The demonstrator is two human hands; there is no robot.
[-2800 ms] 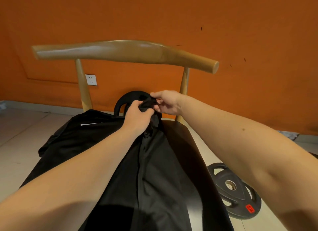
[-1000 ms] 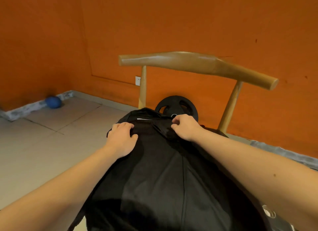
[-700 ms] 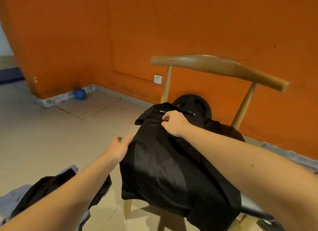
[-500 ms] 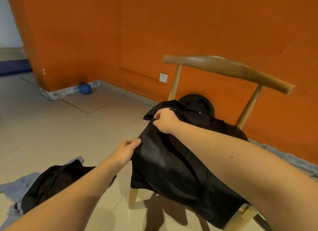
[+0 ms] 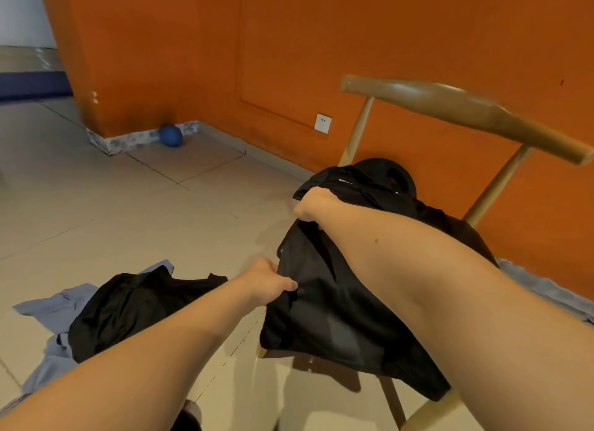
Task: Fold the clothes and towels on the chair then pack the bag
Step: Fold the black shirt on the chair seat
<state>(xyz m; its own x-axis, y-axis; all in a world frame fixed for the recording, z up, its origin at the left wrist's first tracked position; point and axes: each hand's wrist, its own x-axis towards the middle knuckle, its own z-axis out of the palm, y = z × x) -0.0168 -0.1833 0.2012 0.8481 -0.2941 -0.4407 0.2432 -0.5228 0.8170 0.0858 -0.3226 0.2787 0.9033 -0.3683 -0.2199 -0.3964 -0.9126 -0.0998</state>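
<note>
A black garment (image 5: 334,305) is draped over the seat of a wooden chair (image 5: 463,109) and hangs off its left side. My right hand (image 5: 313,204) grips the garment's upper left part, fingers curled into the cloth. My left hand (image 5: 266,281) holds the garment's left edge lower down, thumb on the fabric. On the floor to the left lies a heap of black clothing (image 5: 135,305) on top of a light grey-blue garment (image 5: 54,305). No bag shows in this view.
An orange wall stands behind the chair with a white socket (image 5: 323,123). A black weight plate (image 5: 395,173) leans behind the chair seat. A blue ball (image 5: 171,135) sits by the wall corner. Beige tiled floor spreads to the left. Grey cloth (image 5: 546,289) lies at the right.
My view has swung left. My hands left the garment's top and shifted to its left side; the left hand reached the edge and took hold of it. The floor heap came into sight.
</note>
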